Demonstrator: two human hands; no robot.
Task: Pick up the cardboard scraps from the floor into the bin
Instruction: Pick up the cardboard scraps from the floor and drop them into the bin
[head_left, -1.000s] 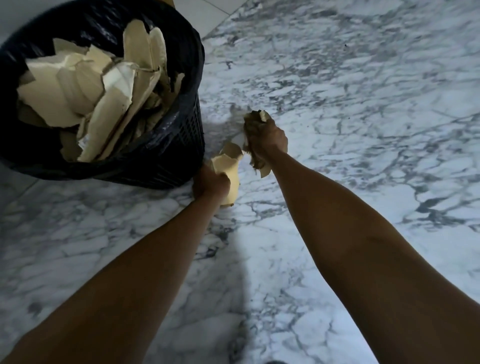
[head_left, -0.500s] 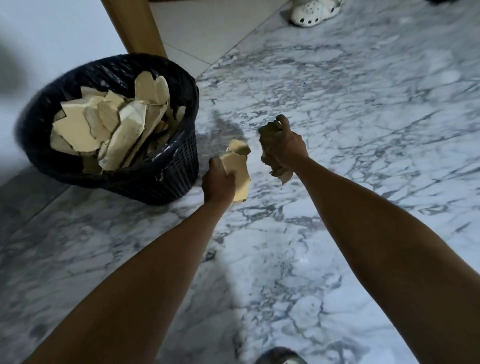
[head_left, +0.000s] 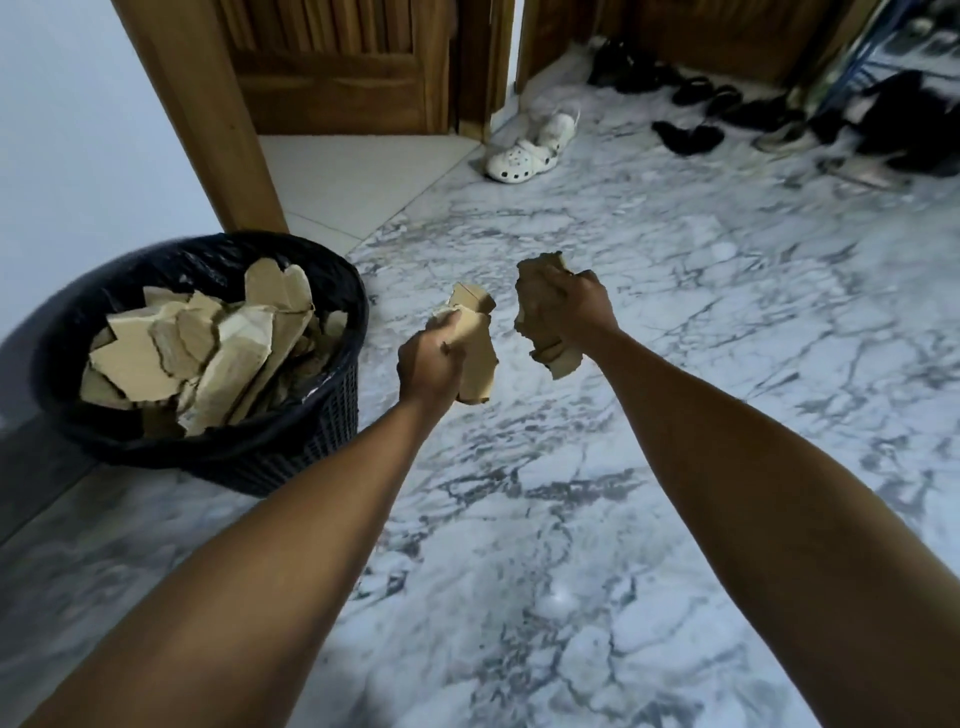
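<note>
Far across the marble floor (head_left: 649, 493), white with grey veining and glossy: a pair of white perforated clogs (head_left: 530, 150) by the wooden door frame (head_left: 208, 119), dark shoes (head_left: 691, 135) strewn along the far right wall, a dark heap (head_left: 904, 119) at the far right corner, too blurred to make out. Panelled wooden door (head_left: 332, 62) at far centre, plain pale tiles (head_left: 353, 176) at its foot, a pale wall (head_left: 78, 130) on the left. Open veined marble between the hands and the bin, with no obstacle there. On the left, near the door frame: round black mesh bin (head_left: 291, 441), lined with a crinkled black plastic bag (head_left: 218, 254), filled close to the rim with cardboard scraps in the bin (head_left: 208, 343), flat torn tan pieces with ragged edges, stacked at angles and overlapping. Held off the floor, just right of the bin: left hand (head_left: 431, 364), fingers closed round a folded scrap (head_left: 475, 343), pale tan, stiff, torn along its lower edge, sticking out above and below the fist. Near it and a little farther right, apart from it: right hand (head_left: 569, 306), clenched on a crumpled scrap (head_left: 545, 322), darker tan, bunched and creased, ends poking out above the knuckles and below the palm. Both forearms bare, reaching forward from the near edge. No loose scrap visible on the marble.
</note>
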